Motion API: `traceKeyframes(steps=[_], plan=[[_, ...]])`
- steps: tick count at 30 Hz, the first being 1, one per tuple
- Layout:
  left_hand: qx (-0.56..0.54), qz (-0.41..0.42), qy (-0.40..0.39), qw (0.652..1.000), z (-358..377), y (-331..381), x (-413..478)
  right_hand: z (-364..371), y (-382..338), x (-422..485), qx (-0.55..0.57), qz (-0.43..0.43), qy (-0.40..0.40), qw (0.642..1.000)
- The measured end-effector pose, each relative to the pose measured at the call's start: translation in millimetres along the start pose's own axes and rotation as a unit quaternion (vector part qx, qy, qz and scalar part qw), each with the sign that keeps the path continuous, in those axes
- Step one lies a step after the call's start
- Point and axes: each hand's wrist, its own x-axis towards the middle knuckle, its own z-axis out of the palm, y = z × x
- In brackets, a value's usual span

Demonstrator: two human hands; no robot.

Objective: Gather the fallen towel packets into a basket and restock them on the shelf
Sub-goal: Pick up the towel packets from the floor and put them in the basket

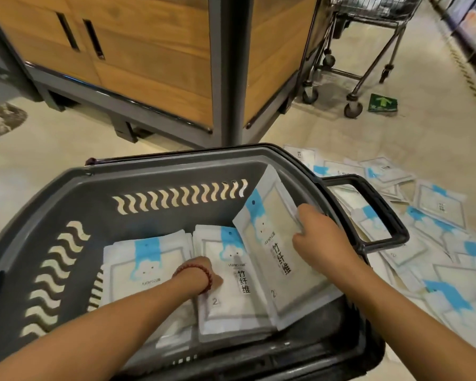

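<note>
I have both hands inside the grey basket [154, 171], which sits on the floor in front of a wooden shelf unit [149, 56]. My right hand [322, 240] grips a towel packet [270, 259] by its upper right edge, fingers curled over it; the packet leans tilted against the basket's right wall, its lower edge resting on the right stack [231, 298] of packets on the basket's bottom. A left stack [146, 259] lies flat just beside that one. My left hand [206, 270], a red bead bracelet [195, 274] at the wrist, reaches down at the seam between the two stacks; its fingers are hidden, so I cannot tell whether it holds anything. More loose packets [437, 243] are scattered on the floor beyond the basket's right rim and under its handle [379, 210]. A shopping cart [368, 37] stands farther back.
</note>
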Motion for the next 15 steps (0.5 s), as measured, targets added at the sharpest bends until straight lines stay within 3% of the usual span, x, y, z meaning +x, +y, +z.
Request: traceKeyframes(steps=[2,5,8,10,13,15], plan=[[0.054,0.053,0.059,0.995,-24,-7,-2,3,-2,2,0.043,-0.01,-0.015,0.999],[-0.055,0.143,0.227,0.962,-65,-17,-7,13,-6,9,0.133,0.024,-0.04,0.99],[-0.086,0.235,0.466,0.849,-101,-24,-13,30,-13,16,0.241,0.119,-0.066,0.961],[-0.042,0.25,0.534,0.807,-120,-26,-10,41,-16,20,0.208,0.162,-0.092,0.96],[0.023,0.195,0.501,0.843,-143,-27,4,54,-21,23,0.009,0.181,-0.113,0.977],[0.026,0.161,0.457,0.874,-153,-24,14,66,-28,21,-0.074,0.121,-0.122,0.982]])
